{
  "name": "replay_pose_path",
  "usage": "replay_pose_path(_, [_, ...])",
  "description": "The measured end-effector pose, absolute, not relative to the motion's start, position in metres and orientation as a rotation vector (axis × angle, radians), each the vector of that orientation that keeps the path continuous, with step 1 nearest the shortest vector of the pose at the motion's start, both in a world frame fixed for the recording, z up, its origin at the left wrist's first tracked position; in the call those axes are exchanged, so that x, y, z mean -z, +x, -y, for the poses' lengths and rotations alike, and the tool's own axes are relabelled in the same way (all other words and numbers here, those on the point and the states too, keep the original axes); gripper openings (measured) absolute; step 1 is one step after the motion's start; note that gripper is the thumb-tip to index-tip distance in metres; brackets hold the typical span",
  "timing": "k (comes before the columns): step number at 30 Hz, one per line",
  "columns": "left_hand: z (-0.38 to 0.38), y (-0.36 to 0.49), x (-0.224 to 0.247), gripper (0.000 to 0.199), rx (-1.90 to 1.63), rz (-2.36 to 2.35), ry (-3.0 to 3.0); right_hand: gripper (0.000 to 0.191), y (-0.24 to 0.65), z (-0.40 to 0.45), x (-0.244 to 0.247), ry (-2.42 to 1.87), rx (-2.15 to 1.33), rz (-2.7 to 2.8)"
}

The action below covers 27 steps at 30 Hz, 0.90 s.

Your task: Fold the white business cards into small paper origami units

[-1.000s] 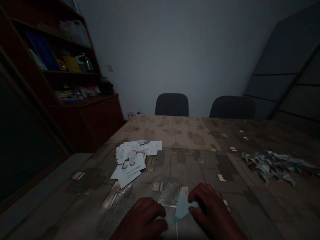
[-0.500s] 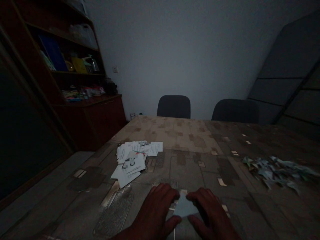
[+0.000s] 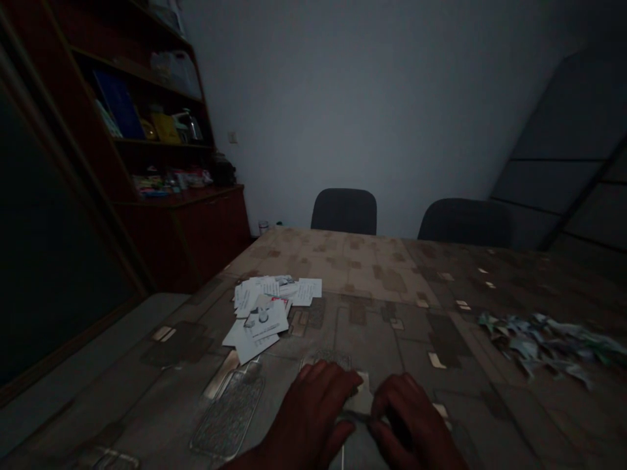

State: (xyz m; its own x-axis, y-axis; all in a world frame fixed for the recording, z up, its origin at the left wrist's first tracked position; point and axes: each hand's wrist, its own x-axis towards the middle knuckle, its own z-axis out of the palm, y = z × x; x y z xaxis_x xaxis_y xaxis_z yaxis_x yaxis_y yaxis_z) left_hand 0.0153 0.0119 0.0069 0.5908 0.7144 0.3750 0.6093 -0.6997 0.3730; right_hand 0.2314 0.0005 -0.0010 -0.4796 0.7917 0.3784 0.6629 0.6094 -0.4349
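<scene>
My left hand (image 3: 316, 408) and my right hand (image 3: 411, 418) are close together at the near side of the table, fingers bent and thumbs toward each other. Between them is a small piece of folded paper (image 3: 358, 416), seen as a thin, dark, nearly edge-on strip. Both hands grip it at its ends, the right one pinching with thumb and fingers. The fingers hide much of the paper, and its folds are too dim to make out. Farther off to the left lies a loose pile of white printed paper pieces (image 3: 264, 320).
Several crumpled or folded paper pieces (image 3: 553, 343) form a heap on the right of the patterned tablecloth (image 3: 382, 274). Two dark chairs (image 3: 344, 210) stand behind the table. A brown shelf cabinet (image 3: 181, 222) with bags and boxes is at the left.
The paper, seen as a pale triangular face earlier, now shows as a narrow edge. My right fingers have curled in more. The view has shifted slightly.
</scene>
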Motion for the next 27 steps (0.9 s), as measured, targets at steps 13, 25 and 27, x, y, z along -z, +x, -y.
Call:
replay_pose_path(13, [-0.017,0.019,-0.002,0.027,-1.041,-0.923,2.908,0.025,0.233,0.002,-0.008,-0.971,-0.245,2.378])
replay_pose_path(25, [-0.018,0.016,0.005,0.028,-0.932,-0.851,2.882,0.041,0.234,-0.003,-0.02,-0.905,-0.025,2.505])
replay_pose_path(27, [-0.018,0.016,0.006,0.026,-0.949,-0.869,2.865,0.042,0.231,-0.002,-0.015,-0.866,0.083,2.474])
